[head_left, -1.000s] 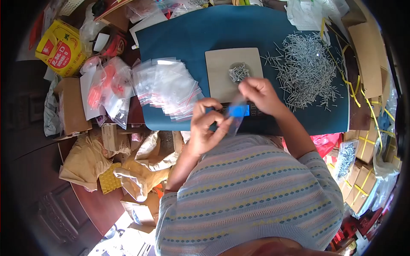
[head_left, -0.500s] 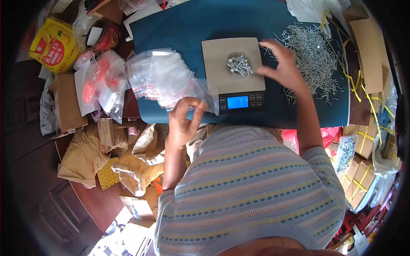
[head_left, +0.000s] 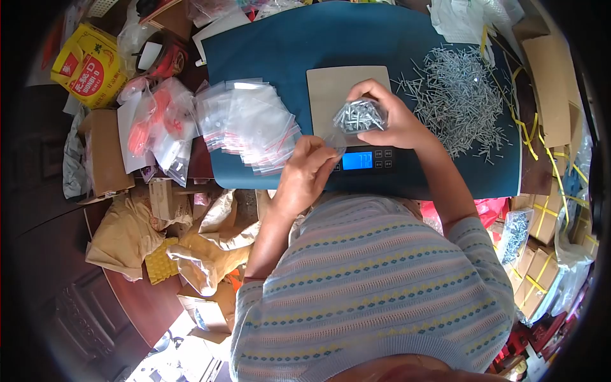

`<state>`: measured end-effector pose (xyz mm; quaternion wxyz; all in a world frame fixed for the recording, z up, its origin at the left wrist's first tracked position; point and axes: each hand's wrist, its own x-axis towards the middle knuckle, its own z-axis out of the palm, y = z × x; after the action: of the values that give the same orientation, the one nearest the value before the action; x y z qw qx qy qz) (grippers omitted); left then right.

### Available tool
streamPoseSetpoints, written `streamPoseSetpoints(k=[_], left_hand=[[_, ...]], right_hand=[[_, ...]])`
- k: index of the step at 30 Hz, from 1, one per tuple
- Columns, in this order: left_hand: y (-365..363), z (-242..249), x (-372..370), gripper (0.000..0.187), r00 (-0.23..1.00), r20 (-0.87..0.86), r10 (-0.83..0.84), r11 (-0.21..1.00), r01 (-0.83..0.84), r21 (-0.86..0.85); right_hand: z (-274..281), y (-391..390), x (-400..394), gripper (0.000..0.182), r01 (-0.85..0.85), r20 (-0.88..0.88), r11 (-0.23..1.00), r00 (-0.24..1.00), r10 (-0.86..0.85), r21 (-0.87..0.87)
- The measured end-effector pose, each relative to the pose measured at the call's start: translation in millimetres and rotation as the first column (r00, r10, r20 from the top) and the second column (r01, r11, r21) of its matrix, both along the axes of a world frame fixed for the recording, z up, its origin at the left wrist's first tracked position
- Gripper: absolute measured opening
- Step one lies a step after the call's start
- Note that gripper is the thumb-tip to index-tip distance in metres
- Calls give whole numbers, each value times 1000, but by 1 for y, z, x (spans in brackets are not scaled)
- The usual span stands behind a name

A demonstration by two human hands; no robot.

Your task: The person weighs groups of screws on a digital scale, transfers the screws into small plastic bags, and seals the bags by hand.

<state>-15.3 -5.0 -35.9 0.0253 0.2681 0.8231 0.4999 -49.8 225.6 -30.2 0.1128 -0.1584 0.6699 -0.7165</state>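
Observation:
My right hand (head_left: 398, 124) is wrapped round a small clear cup (head_left: 384, 116) full of silver screws (head_left: 361, 116), lifted above the kitchen scale and tilted toward the left. With its fingers pinched together, my left hand (head_left: 310, 169) grips a clear zip bag (head_left: 337, 145), mostly hidden by the fingers, just below and left of the cup. The scale (head_left: 328, 95) has a bare beige plate and a lit blue display (head_left: 358, 160). A fanned stack of clear zip bags (head_left: 245, 121) with red edges lies left of the scale.
A large heap of loose screws (head_left: 461, 95) covers the right side of the dark green mat (head_left: 273, 51). Farther left are bags with red contents (head_left: 159, 121) and a yellow printed bag (head_left: 89, 67). Yellow straps (head_left: 525, 121) hang at the right edge.
My right hand has taken hold of the cup of screws, lifted it off the scale plate and tilted it leftward. My left hand has moved right with the bag, closer to the cup.

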Motion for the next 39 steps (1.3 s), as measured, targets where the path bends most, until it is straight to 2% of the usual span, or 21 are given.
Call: streamPoseSetpoints(k=[3, 5, 7, 11, 14, 16, 17, 18, 20, 21, 22, 23, 25, 28, 31, 32, 35, 39], left_hand=[[13, 5, 0, 18, 994, -108, 5, 1000, -3, 18], [18, 7, 0, 20, 987, -162, 17, 999, -12, 30], [21, 8, 0, 21, 978, -204, 32, 999, -25, 34], [20, 6, 0, 21, 976, -212, 43, 998, -35, 42], [12, 7, 0, 20, 969, -239, 67, 998, -62, 28], [7, 12, 1, 21, 961, -254, 113, 993, -104, 49], [4, 13, 2, 22, 929, -340, 145, 989, -121, 90], [0, 14, 3, 24, 888, -423, 179, 982, -135, 132], [-2, 11, 4, 22, 811, -510, 286, 949, -168, 266], [-3, 8, 3, 22, 826, -490, 279, 955, -182, 236], [-5, 6, 1, 22, 841, -467, 273, 959, -198, 204], [-5, 5, -1, 22, 852, -447, 272, 961, -216, 173], [-4, 5, -2, 22, 865, -453, 216, 972, -147, 181], [-2, 6, 2, 20, 889, -417, 190, 971, -106, 214], [1, 15, 2, 12, 929, -339, 146, 943, -27, 332], [-3, 14, 4, 11, 935, -336, 116, 946, -1, 324], [-3, 15, 8, 8, 971, -210, 111, 899, -9, 437], [-4, 16, 7, 6, 970, -218, 111, 916, -15, 402]], right_hand=[[16, -10, -10, 45, -52, -342, 948, 925, 164, 314], [31, -22, -6, 41, 34, -404, 885, 897, 177, 465], [43, -28, -3, 41, 121, -455, 771, 859, 234, 626], [59, -27, -2, 43, 222, -578, 777, 787, 213, 588], [57, -16, -6, 48, 302, -621, 856, 783, 29, 420], [38, -6, -8, 52, 322, -512, 841, 856, -63, 435], [23, 0, -9, 54, 332, -455, 833, 884, -110, 443], [2, 9, -11, 64, 305, -374, 817, 920, -120, 489], [-18, 13, -6, 68, 350, -395, 701, 913, -105, 621], [-24, 14, -3, 70, 366, -400, 636, 911, -97, 679], [-29, 16, -2, 76, 382, -452, 646, 890, -64, 661], [-24, 13, -2, 72, 388, -484, 676, 874, -54, 626], [-9, 8, -2, 63, 401, -549, 732, 834, -44, 551], [12, 3, -6, 42, 164, -472, 897, 880, 55, 410], [26, -8, 2, 19, 143, -482, 902, 872, 80, 408], [28, -11, 4, 13, 144, -495, 922, 867, 58, 360], [35, -11, 9, 11, 197, -579, 891, 811, 87, 409], [34, -16, 14, 13, 280, -618, 869, 785, 38, 408]])
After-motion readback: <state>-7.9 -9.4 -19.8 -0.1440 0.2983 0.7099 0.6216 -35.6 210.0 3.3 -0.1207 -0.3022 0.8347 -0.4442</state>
